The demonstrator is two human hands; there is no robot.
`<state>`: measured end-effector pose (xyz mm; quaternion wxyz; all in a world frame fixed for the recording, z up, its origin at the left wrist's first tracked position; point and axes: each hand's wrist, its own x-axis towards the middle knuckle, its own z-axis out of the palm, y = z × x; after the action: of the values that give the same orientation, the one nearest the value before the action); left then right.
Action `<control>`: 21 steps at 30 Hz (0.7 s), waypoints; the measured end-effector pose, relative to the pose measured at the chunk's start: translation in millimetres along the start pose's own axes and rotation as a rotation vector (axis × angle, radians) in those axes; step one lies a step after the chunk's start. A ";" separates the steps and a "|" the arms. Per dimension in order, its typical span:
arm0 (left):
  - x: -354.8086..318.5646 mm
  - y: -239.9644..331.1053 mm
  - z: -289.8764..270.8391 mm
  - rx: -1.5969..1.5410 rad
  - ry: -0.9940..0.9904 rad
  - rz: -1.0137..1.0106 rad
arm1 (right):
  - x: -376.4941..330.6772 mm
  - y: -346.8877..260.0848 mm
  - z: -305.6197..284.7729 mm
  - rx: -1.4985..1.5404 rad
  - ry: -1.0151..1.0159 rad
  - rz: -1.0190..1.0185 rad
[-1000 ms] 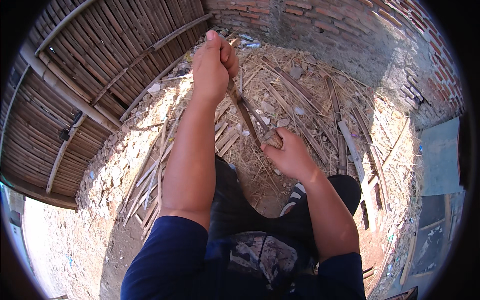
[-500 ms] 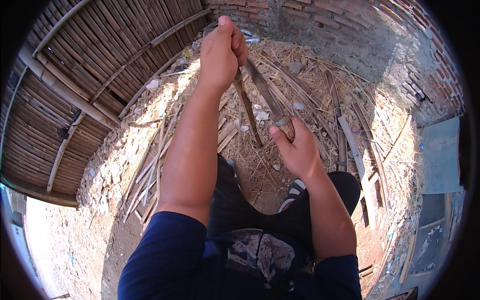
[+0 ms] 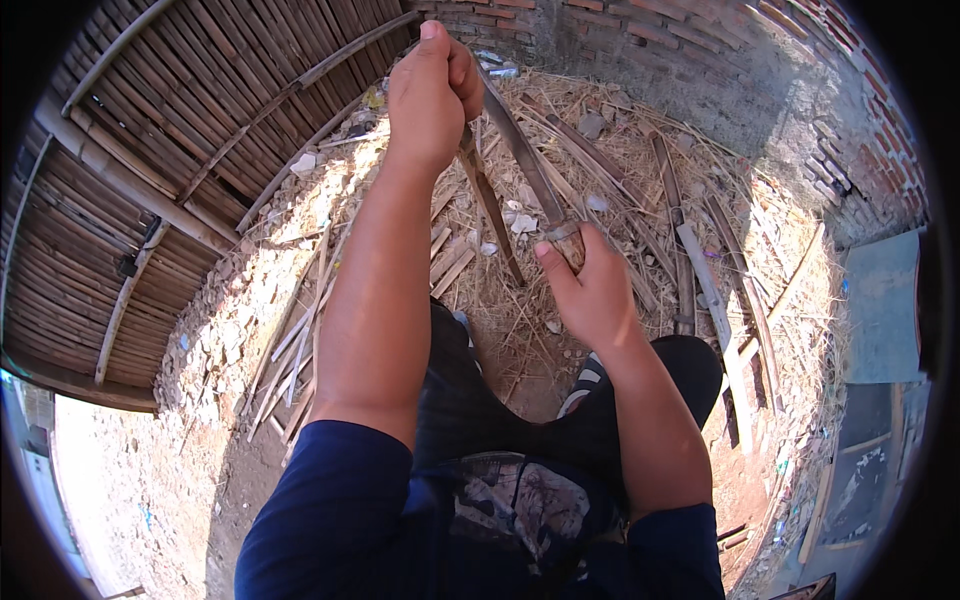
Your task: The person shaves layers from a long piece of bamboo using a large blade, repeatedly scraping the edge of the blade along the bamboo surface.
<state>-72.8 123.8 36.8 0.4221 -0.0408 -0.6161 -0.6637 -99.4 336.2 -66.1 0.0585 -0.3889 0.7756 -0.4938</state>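
Held out far in front of me, my left hand is closed in a fist around a narrow bamboo strip. The strip slants down toward the littered ground, its lower end near my feet. My right hand grips the pale wooden handle of a machete. Its long, dark blade runs up and away to the right side of my left fist. Blade and strip lie close together at the top and spread apart lower down. My left hand hides the strip's upper end.
Bamboo poles and split pieces lie among straw and rubble on both sides. A bamboo-slat wall rises at the left, a brick wall at the back. Blue-green panels stand at the right.
My left hand has moved slightly up and left with the bamboo strip. The machete's handle has risen a little in my right hand, and its blade stands slightly further left.
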 end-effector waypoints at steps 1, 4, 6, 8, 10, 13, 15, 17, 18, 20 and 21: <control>0.8 0.0 0.8 0.002 0.003 0.001 | -2.3 2.1 6.1 0.013 0.014 0.000; 3.1 -0.2 3.2 0.006 0.026 0.000 | -2.6 21.4 16.9 -0.200 -0.097 0.107; 3.7 0.4 2.7 0.008 0.029 0.003 | 2.1 27.4 11.9 -0.280 -0.174 0.139; 2.6 -2.0 0.8 0.009 0.007 0.007 | 10.2 26.4 -2.7 -0.216 -0.201 0.102; 1.3 -3.4 -4.2 0.014 -0.006 0.007 | 6.6 12.3 -9.4 -0.159 -0.130 0.084; 2.7 -2.0 -4.3 0.019 -0.004 0.015 | 8.5 -11.4 -17.6 -0.007 -0.001 0.007; 3.6 -3.6 0.3 0.013 -0.009 0.021 | 7.0 -11.7 -13.1 0.018 0.034 -0.012; 5.9 -5.8 5.1 0.004 -0.017 0.034 | 5.2 9.3 3.3 -0.053 0.002 0.006; 6.8 -6.3 5.4 0.000 -0.014 0.033 | 2.4 25.2 11.9 -0.138 -0.059 0.043; 7.0 -3.7 1.5 0.006 -0.003 0.031 | -2.9 47.3 25.1 -0.295 -0.186 0.113; 6.5 -3.0 1.3 0.010 -0.008 0.027 | -2.3 50.7 23.7 -0.262 -0.172 0.100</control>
<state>-79.4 121.2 38.5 0.4287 -0.0498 -0.6206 -0.6546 -114.2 331.3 -120.0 0.0981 -0.3949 0.8439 -0.3496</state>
